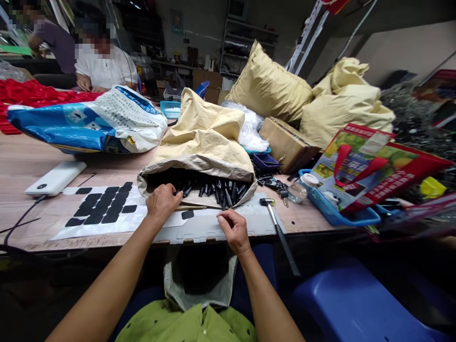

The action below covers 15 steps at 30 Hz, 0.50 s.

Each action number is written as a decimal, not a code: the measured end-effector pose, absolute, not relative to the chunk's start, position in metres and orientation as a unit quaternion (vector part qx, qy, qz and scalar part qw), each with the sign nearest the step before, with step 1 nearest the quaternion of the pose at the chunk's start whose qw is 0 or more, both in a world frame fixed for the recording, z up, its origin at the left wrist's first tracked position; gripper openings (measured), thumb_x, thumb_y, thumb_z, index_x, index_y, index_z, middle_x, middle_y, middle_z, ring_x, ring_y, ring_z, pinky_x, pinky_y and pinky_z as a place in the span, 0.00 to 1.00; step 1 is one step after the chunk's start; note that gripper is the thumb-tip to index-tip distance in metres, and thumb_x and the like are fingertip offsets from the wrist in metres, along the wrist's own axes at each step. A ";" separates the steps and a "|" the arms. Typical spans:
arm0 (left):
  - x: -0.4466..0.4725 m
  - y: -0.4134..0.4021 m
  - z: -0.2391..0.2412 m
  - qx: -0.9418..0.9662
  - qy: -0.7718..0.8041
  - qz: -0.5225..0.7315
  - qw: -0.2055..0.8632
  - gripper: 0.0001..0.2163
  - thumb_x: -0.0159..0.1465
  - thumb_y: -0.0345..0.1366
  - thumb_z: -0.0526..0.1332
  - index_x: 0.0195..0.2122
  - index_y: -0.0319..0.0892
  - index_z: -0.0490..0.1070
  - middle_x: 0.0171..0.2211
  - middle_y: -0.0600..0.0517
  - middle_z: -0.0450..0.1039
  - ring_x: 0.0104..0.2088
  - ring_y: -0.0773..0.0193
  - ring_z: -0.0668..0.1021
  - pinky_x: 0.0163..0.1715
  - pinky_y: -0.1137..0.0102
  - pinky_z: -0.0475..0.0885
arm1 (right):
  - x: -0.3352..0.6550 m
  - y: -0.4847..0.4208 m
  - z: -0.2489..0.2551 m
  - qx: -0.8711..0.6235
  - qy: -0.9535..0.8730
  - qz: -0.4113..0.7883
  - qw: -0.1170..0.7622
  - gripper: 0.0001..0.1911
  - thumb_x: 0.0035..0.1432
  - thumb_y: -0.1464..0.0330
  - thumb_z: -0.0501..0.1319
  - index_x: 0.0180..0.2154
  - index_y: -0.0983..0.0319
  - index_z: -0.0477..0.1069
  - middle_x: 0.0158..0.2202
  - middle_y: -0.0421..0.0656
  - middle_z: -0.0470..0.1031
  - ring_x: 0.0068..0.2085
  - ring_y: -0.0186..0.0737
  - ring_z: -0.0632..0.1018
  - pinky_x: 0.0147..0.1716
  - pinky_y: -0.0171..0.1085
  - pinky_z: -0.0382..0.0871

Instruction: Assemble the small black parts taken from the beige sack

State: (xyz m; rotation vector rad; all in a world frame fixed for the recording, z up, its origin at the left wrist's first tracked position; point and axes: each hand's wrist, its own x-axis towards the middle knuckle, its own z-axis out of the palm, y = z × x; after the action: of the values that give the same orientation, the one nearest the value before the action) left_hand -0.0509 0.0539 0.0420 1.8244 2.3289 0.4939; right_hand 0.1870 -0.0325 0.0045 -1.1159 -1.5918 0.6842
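Observation:
A pale yellow sack [206,126] lies on its side on the table, its mouth facing me. Several black tube-like parts [223,192] spill toward its front edge. My left hand [163,203] is at the left of the sack's mouth, fingers curled beside the black parts; what they hold, if anything, is hidden. Lower and to the right, my right hand [235,230] is closed in a pinch over the grey board [199,232]. Anything between those fingertips is too small to make out. A single black rounded patch [187,214] lies between my hands.
On the left are a white sheet with black patches [103,204], a white power bank [56,178] and a blue-white bag [107,121]. A hammer [280,232] overhangs the table edge at right, near a blue basket [338,213]. An open sack [199,280] hangs at my lap. Two people sit behind.

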 end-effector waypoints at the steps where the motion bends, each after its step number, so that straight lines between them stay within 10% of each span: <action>1: -0.051 0.060 0.043 0.599 0.785 0.139 0.077 0.16 0.60 0.49 0.62 0.40 0.45 0.79 0.43 0.42 0.80 0.45 0.44 0.80 0.40 0.60 0.72 | 0.187 -0.032 0.005 -0.464 -0.662 0.285 0.515 0.09 0.64 0.65 0.60 0.35 0.62 0.77 0.30 0.41 0.72 0.32 0.38 0.72 0.34 0.36 0.64; 9: -0.069 0.029 0.059 0.573 0.807 0.109 0.092 0.14 0.58 0.50 0.61 0.38 0.49 0.79 0.39 0.44 0.81 0.42 0.42 0.80 0.36 0.59 0.70 | 0.187 -0.033 0.006 -0.470 -0.655 0.287 0.517 0.09 0.63 0.65 0.61 0.33 0.62 0.76 0.29 0.41 0.72 0.31 0.37 0.72 0.32 0.35 0.65; 15: -0.048 -0.009 0.035 0.693 0.642 0.267 0.191 0.10 0.60 0.45 0.64 0.39 0.48 0.76 0.37 0.53 0.80 0.36 0.59 0.79 0.36 0.68 0.69 | 0.186 -0.032 0.006 -0.472 -0.628 0.322 0.529 0.10 0.63 0.63 0.61 0.35 0.62 0.77 0.31 0.41 0.75 0.33 0.37 0.74 0.34 0.35 0.67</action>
State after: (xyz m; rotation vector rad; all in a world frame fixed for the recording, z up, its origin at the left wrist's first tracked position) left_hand -0.0476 -0.0093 0.0352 1.9456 1.8041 0.7499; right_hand 0.1857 -0.0322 0.0064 -1.1267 -1.4988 0.7693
